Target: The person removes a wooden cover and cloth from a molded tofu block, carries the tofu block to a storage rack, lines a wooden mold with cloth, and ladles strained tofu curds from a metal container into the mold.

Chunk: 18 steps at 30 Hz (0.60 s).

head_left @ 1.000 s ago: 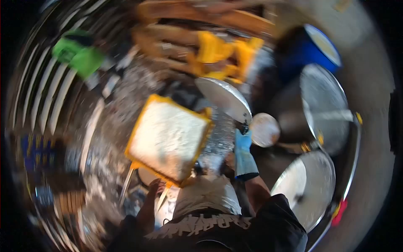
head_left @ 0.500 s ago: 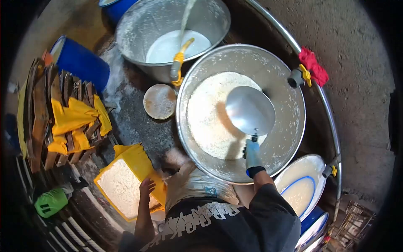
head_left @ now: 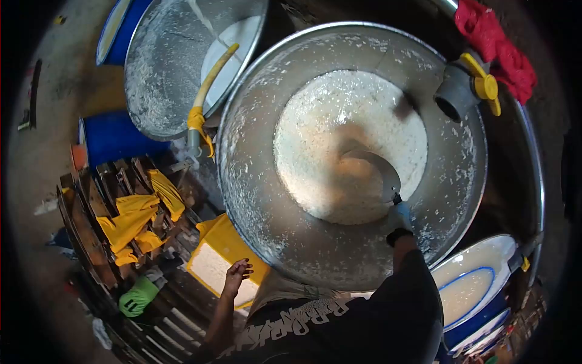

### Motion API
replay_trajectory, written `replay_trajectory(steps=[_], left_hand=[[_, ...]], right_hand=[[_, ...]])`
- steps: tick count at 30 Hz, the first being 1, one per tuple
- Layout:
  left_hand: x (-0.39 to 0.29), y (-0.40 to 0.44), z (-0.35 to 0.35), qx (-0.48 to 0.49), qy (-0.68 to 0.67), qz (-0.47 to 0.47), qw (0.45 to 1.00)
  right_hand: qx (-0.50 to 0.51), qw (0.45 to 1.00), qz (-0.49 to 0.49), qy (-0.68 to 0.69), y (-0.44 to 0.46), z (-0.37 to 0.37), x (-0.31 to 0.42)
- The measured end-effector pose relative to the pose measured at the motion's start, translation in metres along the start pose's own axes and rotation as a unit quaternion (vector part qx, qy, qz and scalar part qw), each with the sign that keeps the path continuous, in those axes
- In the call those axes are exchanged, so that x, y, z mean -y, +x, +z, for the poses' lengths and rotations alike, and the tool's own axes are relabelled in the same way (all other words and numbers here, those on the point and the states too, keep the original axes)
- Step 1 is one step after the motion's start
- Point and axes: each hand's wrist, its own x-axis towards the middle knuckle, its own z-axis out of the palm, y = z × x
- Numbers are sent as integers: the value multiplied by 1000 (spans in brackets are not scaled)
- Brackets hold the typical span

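My gloved right hand grips the black handle of a large round metal scoop. The scoop's blade is tilted and partly sunk in the white, grainy mixture inside a big steel vat. Bare and holding nothing, my left hand hovers over a yellow cloth-lined box heaped with pale, crumbly material. Its fingers are loosely apart.
A second steel vat stands at upper left, with liquid falling into it near a yellow-wrapped hose. A valve overhangs the right rim. Blue drums, a wooden rack with yellow cloths and a basin surround me.
My right hand has lowered the scoop from above the vat into the white mixture, turning its blade on edge. The view has moved closer over the vat; my left hand stays empty.
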Motion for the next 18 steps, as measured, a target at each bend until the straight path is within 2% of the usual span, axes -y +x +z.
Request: replay_trajectory(steps=[4,9,14,18], left_hand=[[-5,2,-10,-27,18,-34,999],[-2,-2,-13,-34,-7,-12,999],[14,-8,-6,-32,-36,2,999],[57,-7,-12,-25,-87,39,995]], right_hand=[[197,972,-36,-124,-3,4,8],[323,913,-88,-231,-48,-33,53],[403,906,-13,-127,-119,-51,99],[429,898,53,-81,-195,-66,128]])
